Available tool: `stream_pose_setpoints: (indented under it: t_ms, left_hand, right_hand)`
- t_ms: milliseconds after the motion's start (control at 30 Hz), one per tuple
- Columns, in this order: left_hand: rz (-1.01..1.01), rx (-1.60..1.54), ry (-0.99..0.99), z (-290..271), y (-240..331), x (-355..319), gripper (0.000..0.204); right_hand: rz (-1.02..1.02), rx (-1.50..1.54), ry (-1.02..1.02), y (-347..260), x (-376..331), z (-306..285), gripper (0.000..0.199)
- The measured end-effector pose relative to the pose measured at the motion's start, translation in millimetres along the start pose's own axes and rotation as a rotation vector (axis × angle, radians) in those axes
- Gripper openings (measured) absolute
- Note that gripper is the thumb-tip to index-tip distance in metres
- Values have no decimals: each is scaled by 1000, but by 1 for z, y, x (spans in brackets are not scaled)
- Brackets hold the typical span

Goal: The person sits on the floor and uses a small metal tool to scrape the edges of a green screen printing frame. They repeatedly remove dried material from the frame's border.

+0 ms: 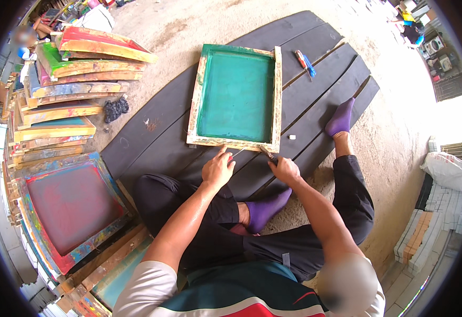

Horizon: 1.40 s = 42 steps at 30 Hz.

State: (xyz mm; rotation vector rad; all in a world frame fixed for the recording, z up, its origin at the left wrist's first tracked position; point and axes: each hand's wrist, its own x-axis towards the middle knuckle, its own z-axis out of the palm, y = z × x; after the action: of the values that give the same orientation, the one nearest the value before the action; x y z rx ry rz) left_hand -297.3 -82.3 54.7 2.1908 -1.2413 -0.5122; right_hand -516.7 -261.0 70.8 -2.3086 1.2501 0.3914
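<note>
A wooden-framed printing screen (235,95) with green mesh lies flat on a dark slatted surface in front of me. My left hand (218,168) is at its near edge, the index finger reaching to the wooden rail. Its other fingers are curled round a thin tool with a metal shaft and a bit of red (235,155), probably a screwdriver. My right hand (286,170) grips a dark-handled tool (268,155), whose tip meets the near rail close to its right corner. The tool's exact kind is hard to make out.
Orange-and-blue handled tools (305,64) lie right of the screen, and a small white block (292,137) nearer. Stacked frames (77,89) stand at left, with a red-stained screen (75,203) closer. My purple-socked foot (341,119) rests on the slats (157,142).
</note>
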Motion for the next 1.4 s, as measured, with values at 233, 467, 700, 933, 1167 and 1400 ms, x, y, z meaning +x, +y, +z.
stream_pose_setpoints:
  t_ms: [233,467,700,933,1167,1400]
  left_hand:
    - [-12,-174,8,-18,12,1,28]
    - [66,-630,88,-17,-9,11,24]
    - [-259,-964,-166,-49,-23,12,19]
    - [-404,-1007,-4,-71,-53,28,18]
    - [-809,-993,467,-121,-161,67,25]
    - [-1034,-1044,743,-140,-222,78,36]
  right_hand:
    - [-98,72,116,13,-6,14,51]
    - [-252,206,16,-53,-34,3,54]
    - [-230,429,-232,-104,-32,-8,53]
    - [-175,744,-572,-134,-13,-2,45]
    - [-30,936,-643,-135,-16,-7,50]
    - [104,1049,-592,-92,-27,-12,33]
